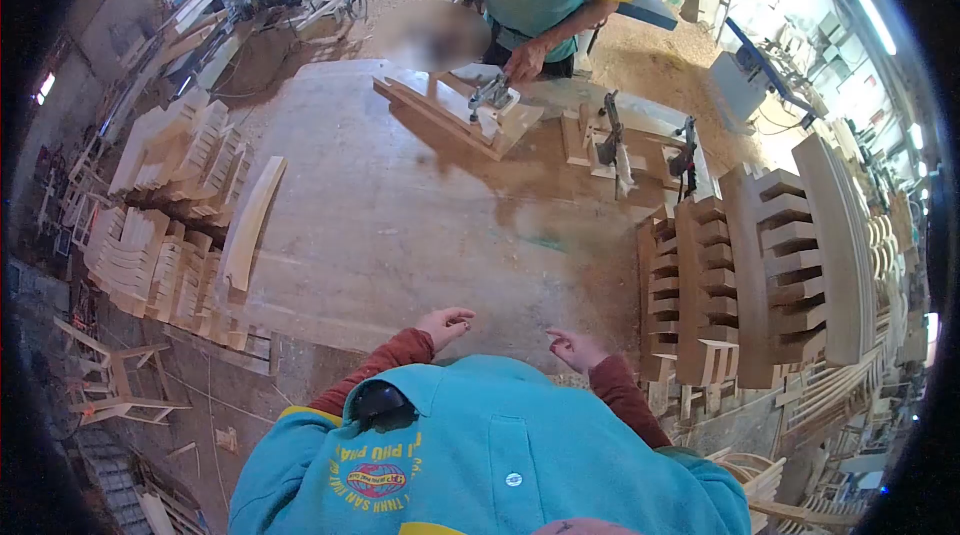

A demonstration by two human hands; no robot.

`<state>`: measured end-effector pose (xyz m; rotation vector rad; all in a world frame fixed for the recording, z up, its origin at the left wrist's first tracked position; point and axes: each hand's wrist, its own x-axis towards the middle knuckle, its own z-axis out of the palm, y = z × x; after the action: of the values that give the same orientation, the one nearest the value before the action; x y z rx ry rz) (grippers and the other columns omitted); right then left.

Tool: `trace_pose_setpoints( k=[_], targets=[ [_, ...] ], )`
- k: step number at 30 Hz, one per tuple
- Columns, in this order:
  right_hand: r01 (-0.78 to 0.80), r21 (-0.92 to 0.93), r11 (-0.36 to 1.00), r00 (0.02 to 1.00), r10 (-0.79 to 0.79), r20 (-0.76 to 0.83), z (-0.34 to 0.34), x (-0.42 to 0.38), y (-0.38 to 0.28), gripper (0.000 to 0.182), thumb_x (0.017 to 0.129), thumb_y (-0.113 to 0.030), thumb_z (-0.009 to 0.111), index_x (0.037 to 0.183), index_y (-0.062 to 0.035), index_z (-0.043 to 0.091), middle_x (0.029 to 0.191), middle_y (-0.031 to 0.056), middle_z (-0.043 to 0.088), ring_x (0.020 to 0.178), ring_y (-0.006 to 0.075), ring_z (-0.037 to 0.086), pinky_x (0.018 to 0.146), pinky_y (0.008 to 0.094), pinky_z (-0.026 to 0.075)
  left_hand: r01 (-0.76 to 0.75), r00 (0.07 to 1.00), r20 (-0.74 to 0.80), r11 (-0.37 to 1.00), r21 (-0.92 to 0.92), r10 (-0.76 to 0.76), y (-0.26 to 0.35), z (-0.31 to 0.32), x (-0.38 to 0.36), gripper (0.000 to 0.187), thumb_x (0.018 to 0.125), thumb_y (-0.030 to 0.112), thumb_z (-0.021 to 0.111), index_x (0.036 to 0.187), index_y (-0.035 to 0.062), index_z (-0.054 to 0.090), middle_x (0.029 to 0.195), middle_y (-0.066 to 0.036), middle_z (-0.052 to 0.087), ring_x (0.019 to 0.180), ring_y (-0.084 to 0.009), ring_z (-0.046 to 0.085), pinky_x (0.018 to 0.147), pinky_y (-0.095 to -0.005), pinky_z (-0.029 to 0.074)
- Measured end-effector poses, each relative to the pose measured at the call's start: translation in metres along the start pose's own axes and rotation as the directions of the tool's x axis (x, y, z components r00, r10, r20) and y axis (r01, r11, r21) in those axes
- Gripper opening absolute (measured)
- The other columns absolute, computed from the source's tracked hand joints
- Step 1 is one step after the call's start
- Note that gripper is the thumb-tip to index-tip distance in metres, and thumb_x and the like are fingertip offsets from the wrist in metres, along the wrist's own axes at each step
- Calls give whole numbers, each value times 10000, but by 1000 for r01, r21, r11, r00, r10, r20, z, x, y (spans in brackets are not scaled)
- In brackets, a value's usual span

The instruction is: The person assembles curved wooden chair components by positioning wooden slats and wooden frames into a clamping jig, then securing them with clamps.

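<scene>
My left hand (447, 326) is held over the near edge of the wooden worktable (400, 225), its fingers stretched toward the right and holding nothing. Across a short gap is my right hand (575, 348), with its index finger extended and its other fingers partly hidden; nothing shows in it. Both hands are in front of my chest, apart from each other. The closest loose piece on the left is a curved wooden part (252, 223). Stacked wooden frames (705, 295) stand to the right of my right hand.
Opposite, a co-worker (545, 0) has a hand at a metal toggle clamp (489, 97) on a wooden jig (440, 120). Two more clamps (612, 140) stand on the table's far right. Piles of shaped wooden parts (160, 255) line the left side. A wooden stool-like frame (118, 375) stands lower left.
</scene>
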<state>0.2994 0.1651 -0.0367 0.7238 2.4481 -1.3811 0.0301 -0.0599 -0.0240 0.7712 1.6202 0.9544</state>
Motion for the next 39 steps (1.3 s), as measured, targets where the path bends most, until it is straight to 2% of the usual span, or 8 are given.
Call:
trace_pose_setpoints(
  k=[5,14,18,22,25,28,31,39],
  targets=[
    [-70,27,997,995,68,67,-7,14,-8,426,844,-177,550,1258,-109,479,950,93,648,837,200,615,772,315,481,3,996,-88,1000,-21,-5,22,-19,8,328,861,204,550,1166,84,565,970,-86,649,902,-168,601,801,-310,479],
    [-122,50,991,992,120,45,-19,13,2,431,835,-221,569,1248,-128,492,946,84,644,842,203,623,764,324,490,-212,971,-125,975,-71,202,109,-69,62,309,872,160,555,1161,50,545,961,-22,608,872,-89,542,792,-255,447],
    [-176,52,983,984,174,50,-21,10,-13,419,841,-208,557,1243,-111,494,941,75,644,833,206,624,763,323,490,-558,773,-275,819,136,572,161,-106,122,331,827,110,569,1151,49,550,924,-24,619,826,-109,564,769,-259,459],
    [-90,128,988,996,91,-2,-7,15,16,408,852,-184,538,1250,-104,490,921,73,637,812,183,617,752,298,484,-533,626,-439,764,362,645,223,-144,176,497,733,151,646,1198,50,504,1030,-130,600,952,-238,576,835,-330,455],
    [-132,219,967,987,149,-60,-16,4,-15,406,858,-166,529,1257,-107,487,906,69,631,799,154,607,740,279,481,-236,331,-475,559,795,815,213,-185,252,717,663,185,714,1287,43,390,1152,-182,539,1034,-311,538,894,-384,425],
    [-198,223,954,972,221,-80,-15,0,-17,405,860,-157,525,1260,-110,485,893,61,629,789,135,602,730,272,480,171,641,-625,711,682,445,211,-199,299,909,594,233,780,1336,39,293,1222,-214,478,1088,-355,494,943,-405,392],
    [-211,254,944,968,237,-78,-8,-5,-9,400,864,-166,525,1258,-109,487,899,60,629,789,133,601,730,274,480,139,807,-502,726,674,312,197,-198,342,946,559,256,812,1321,36,294,1186,-225,491,1104,-357,488,946,-405,392],
    [-166,287,944,984,179,-21,-29,20,-39,403,890,-141,485,1284,-69,443,914,38,598,826,129,575,770,260,463,119,867,-473,853,508,160,143,-202,401,665,599,367,763,1166,119,520,1054,-143,607,996,-285,572,876,-377,436]
  ],
)
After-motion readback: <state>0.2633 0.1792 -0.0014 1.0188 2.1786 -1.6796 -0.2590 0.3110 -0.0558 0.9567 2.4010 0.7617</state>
